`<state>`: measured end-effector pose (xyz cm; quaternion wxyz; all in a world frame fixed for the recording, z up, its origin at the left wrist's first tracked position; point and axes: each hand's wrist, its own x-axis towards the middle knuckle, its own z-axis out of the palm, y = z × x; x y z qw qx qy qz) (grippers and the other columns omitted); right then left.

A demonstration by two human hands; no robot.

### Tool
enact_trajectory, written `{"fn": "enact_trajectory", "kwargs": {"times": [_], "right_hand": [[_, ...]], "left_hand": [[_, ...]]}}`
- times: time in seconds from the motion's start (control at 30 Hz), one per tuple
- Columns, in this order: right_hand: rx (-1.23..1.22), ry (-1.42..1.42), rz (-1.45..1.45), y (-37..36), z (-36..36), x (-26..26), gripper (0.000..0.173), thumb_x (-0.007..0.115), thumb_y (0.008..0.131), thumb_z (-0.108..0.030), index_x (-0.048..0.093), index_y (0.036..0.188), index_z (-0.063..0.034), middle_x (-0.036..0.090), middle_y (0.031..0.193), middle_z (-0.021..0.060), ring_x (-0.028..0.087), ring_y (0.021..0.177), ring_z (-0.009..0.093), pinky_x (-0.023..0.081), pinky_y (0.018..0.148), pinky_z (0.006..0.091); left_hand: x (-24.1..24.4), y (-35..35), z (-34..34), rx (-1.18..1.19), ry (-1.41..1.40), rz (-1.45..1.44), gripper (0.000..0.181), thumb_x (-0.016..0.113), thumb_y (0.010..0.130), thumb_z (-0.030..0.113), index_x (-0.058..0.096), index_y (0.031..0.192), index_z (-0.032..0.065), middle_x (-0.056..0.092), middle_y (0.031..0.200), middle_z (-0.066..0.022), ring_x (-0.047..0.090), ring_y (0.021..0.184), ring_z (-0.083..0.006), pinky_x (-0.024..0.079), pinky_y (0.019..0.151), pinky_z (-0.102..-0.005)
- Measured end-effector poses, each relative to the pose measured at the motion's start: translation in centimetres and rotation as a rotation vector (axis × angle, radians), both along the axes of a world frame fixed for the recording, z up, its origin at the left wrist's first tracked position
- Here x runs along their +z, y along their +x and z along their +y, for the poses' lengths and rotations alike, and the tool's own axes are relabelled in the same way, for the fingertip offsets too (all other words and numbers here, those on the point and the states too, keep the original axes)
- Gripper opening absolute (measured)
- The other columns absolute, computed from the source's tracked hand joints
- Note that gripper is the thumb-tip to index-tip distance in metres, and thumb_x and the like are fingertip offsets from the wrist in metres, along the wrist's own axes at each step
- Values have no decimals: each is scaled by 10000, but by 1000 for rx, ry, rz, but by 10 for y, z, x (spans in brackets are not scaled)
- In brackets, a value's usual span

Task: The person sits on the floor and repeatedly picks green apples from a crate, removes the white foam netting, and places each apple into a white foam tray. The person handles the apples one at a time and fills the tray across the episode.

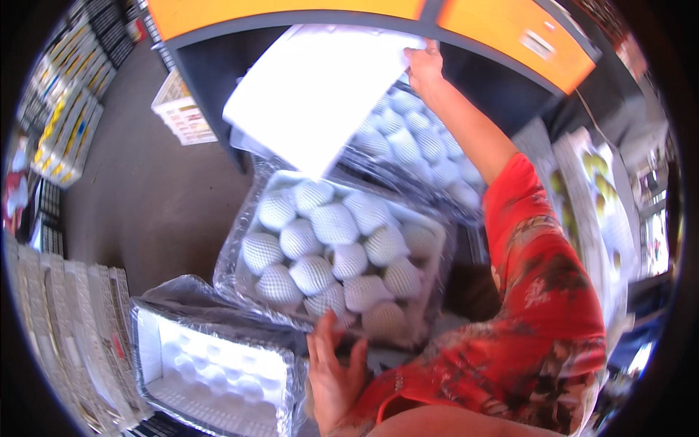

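Observation:
My right hand pinches the corner of a large white sheet, paper or thin foam. The sheet reaches over part of a far crate lined with clear plastic. Round items in white foam-net sleeves fill that crate. Nearer to me, a second plastic-lined crate holds several more rounded items in foam nets, probably fruit. My left hand is at this crate's near edge, fingers apart and nothing seen in it. Whether its fingertips touch the crate cannot be told.
A white-lined crate with a dimpled liner lies at lower left. Stacked crates line the left side. A white basket stands beside an orange and grey machine or bench. Yellow-green fruit lies on white lining at right.

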<state>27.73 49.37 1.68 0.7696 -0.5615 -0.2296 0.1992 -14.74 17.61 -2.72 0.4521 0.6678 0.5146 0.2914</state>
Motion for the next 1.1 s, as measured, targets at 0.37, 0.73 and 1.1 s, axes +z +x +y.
{"fn": "enact_trajectory", "kwargs": {"times": [0.37,0.73,1.1], "right_hand": [[117,-190,-212,54,-388,103,680,636,899,47,398,1524,-72,602,1326,140,641,1098,248,547,970,391],[-214,-1355,-1032,239,-794,186,568,679,868,-467,642,1278,-75,673,1222,191,629,1153,323,495,1002,398],[56,-1369,-933,224,-734,107,836,664,829,-633,443,1484,-162,514,1422,218,494,1338,384,400,1117,418]], "left_hand": [[14,100,-66,0,1014,380,756,589,789,-22,485,1504,202,325,1573,-261,411,1369,-478,365,1088,-543],[34,230,-146,-252,654,-392,461,438,1097,252,553,1279,-156,730,1085,-194,667,958,-229,487,953,-339],[106,346,-218,-612,868,-427,395,576,1004,126,563,1349,-67,648,1274,-179,637,1127,-286,484,1012,-386]]}}
